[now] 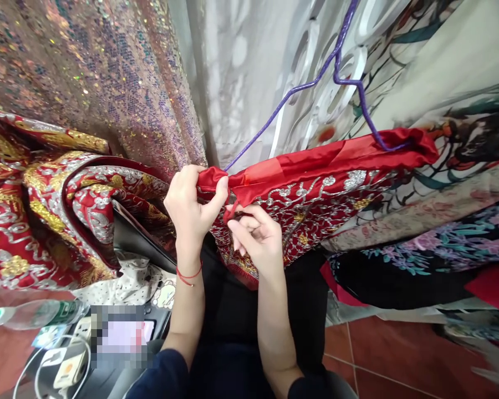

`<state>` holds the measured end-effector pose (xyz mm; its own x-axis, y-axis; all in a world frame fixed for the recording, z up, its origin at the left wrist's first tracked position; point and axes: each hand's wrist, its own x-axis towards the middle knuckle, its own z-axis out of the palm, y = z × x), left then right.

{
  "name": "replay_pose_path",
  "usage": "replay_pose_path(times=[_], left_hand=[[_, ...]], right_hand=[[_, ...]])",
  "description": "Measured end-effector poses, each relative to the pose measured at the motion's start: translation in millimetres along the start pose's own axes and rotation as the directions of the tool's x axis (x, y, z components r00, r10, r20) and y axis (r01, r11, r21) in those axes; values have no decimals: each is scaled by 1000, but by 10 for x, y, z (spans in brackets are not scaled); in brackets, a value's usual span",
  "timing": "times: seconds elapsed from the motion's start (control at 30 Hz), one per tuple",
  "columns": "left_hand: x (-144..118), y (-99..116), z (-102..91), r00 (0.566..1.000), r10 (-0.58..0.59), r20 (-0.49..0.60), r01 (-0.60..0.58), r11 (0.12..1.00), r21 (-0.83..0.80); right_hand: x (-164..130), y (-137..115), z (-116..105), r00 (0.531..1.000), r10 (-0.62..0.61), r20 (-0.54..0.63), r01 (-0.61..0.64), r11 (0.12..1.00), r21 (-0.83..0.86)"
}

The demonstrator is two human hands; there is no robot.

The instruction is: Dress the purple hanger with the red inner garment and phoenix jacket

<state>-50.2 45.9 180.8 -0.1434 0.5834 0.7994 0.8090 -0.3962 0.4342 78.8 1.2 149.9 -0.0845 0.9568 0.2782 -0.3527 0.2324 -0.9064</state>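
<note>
Head view: red garment with silver-and-gold embroidery (307, 208) mid-frame, on purple wire hanger (293, 92). Left hand (191, 202) clamped on its red satin edge (316, 160), left of center. Right hand (260, 238) just beside, fingertips pinched on thin red fabric strip (232, 211). Clear plastic bottle (33, 316), lower left.

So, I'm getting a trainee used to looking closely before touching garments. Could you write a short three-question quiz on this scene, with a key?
1. True or false: the left hand grips the red band along the top of the embroidered garment.
2. What colour is the hanger?
A) white
B) purple
C) black
3. Fill in the missing word: the thin red bracelet is worn on the ____ wrist.

Key:
1. True
2. B
3. left
</note>
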Motion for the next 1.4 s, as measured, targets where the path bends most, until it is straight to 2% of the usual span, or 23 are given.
replay_pose_path(times=[0.17, 0.27, 0.5, 0.73, 0.87, 1.03, 1.1, 1.27, 1.4], left_hand=[[15, -31, -53, 997, 22, 71, -23, 1000, 8], [7, -46, -20, 996, 18, 85, -18, 1000, -1], [-14, -25, 73, 999, -9, 36, 10, 1000, -5], [-1, -65, 73, 998, 14, 66, -14, 1000, -12], [3, -107, 127, 998, 20, 64, -19, 1000, -12], [-26, -52, 123, 1000, 10, 29, -10, 1000, -11], [-29, -19, 98, 1000, -11, 27, 11, 1000, 12], [-23, 16, 38, 996, -37, 77, 34, 999, 39], [-34, 13, 22, 996, -27, 82, 23, 999, 46]], right_hand=[[-47, 92, 112, 999, 33, -38, -29, 994, 109], [-74, 109, 59, 998, 45, -53, -38, 990, 135], [-51, 48, -163, 996, 24, -91, -20, 999, 49], [-57, 106, -105, 998, 28, -49, -22, 994, 110], [-68, 126, -117, 998, 46, -46, -42, 995, 85], [-80, 146, -157, 999, 27, -26, -25, 998, 49], [-102, 171, -173, 999, 18, -32, -18, 1000, 1], [-182, 251, -316, 991, -7, -132, -19, 982, -188], [-245, 283, -432, 992, -12, -128, -19, 971, -237]])
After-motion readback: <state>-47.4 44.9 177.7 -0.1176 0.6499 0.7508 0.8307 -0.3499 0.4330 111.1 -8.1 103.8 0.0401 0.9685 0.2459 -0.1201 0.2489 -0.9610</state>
